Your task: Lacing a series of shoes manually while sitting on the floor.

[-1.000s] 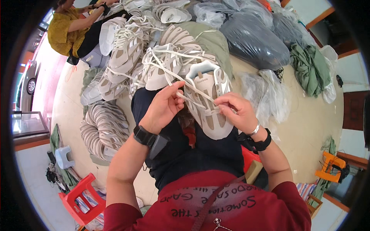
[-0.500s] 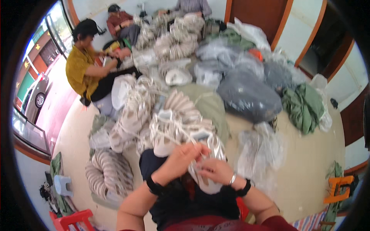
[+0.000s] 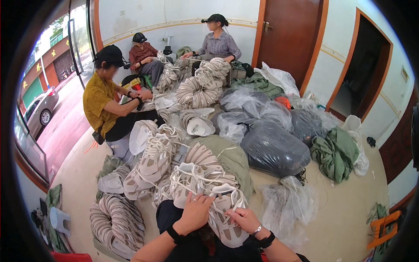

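Observation:
A beige and white shoe upper (image 3: 229, 235) lies over my lap with its toe toward me. My left hand (image 3: 196, 212) is closed at its left side, the fingers gripping the edge near the lace holes. The thumb and fingers of my right hand (image 3: 245, 219) pinch the white shoelace (image 3: 235, 201) over the front of the upper. Part of the lace is hidden behind the fingers. Just beyond my left hand sits another laced shoe upper (image 3: 184, 182), touching a row of stacked uppers (image 3: 205, 159).
Coiled stacks of uppers (image 3: 117, 225) lie at left, with more laced uppers (image 3: 150, 161) ahead. Dark plastic bags (image 3: 275, 148), green cloth (image 3: 338, 153) and clear plastic (image 3: 288, 205) lie to the right. Three people sit beyond, the nearest in a yellow shirt (image 3: 97, 100). A blue stool (image 3: 59, 219) stands left.
My head view has tilted up, showing more of the room. My hands have moved apart; the left now grips the upper's side, while the right holds the lace.

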### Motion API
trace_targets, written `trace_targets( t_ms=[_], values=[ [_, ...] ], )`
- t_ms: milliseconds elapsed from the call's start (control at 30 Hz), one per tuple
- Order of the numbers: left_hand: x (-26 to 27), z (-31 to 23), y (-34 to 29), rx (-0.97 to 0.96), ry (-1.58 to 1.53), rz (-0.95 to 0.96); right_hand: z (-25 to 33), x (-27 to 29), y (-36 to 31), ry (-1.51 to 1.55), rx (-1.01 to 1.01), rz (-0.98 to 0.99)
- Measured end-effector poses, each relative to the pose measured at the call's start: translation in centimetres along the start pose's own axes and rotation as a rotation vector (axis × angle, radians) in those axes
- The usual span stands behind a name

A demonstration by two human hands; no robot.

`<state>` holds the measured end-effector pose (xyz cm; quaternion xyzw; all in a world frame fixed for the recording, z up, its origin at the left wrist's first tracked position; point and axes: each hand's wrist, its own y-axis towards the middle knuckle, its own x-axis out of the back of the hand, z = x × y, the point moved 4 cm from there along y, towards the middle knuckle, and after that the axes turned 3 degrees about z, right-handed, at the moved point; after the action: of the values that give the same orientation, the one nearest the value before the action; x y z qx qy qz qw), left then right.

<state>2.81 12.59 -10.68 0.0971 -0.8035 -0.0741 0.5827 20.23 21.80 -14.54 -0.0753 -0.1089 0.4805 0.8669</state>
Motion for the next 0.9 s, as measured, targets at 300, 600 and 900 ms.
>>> trace_targets(
  t_ms=[300,600,900],
  values=[
    [0.3,0.9,0.1,0.116,0.057,0.097,-0.3,0.0,0.0,0.073,-0.023,-0.036],
    [5.2,3.3,-3.0,0.223,-0.032,-0.112,-0.7,-0.1,-0.3,0.108,-0.036,-0.036],
    [12.8,9.0,-10.7,0.583,-0.040,-0.354,-0.7,0.2,0.1,0.117,-0.017,-0.030]
  ],
)
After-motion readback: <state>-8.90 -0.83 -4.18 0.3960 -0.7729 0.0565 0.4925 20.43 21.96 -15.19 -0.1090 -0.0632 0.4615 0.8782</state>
